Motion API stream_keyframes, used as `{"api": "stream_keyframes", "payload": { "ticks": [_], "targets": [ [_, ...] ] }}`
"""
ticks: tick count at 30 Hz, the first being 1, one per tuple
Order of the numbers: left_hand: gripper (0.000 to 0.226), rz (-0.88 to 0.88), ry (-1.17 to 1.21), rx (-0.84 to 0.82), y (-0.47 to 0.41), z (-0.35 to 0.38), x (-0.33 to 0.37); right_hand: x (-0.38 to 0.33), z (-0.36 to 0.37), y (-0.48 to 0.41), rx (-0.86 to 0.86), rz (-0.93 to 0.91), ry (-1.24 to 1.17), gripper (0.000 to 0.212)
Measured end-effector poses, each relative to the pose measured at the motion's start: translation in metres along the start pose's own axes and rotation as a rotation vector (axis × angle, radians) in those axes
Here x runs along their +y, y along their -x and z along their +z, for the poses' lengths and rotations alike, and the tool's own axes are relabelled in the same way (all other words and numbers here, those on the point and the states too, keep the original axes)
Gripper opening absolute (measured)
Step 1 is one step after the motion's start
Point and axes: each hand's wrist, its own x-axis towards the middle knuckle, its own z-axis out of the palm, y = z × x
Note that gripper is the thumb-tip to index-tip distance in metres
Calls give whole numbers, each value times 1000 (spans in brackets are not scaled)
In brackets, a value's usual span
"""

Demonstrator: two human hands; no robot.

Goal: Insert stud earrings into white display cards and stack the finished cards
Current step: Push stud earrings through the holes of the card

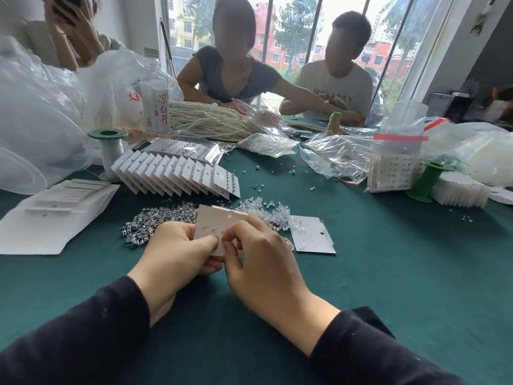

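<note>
Green felt table (388,273) by tall windows (294,37), strewn with stud earrings (150,220).

- At frame centre, both hands, left hand (177,245) and right hand (258,245), held one card (213,223) above the table (388,273).
- The loose studs (144,220) lay just behind the hands, spread to both sides of the card.
- A single card (312,237) lay right of the hands.
- A fanned row of cards (177,176) stood behind the studs, left of centre.
- Flat sheets (55,218) lay at the left edge.
- Bead strands (211,123) lay further back, in the upper middle.
</note>
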Motion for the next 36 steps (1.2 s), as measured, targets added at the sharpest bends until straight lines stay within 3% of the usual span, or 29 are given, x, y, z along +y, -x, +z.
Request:
{"api": "stream_keyframes", "payload": {
  "ticks": [14,21,29,36],
  "targets": [
    [34,-10,14,8,1,-1,0,-3,2,0,11,-50,105,6],
    [30,-2,0,19,2,0,-1,-3,2,-1,-25,-99,59,5],
    [23,-47,32,46,1,0,5,1,-2,-2,91,-61,-69,6],
    [29,-30,7,31,5,-5,4,-2,0,-2,23,-95,-54,7]
  ]
}}
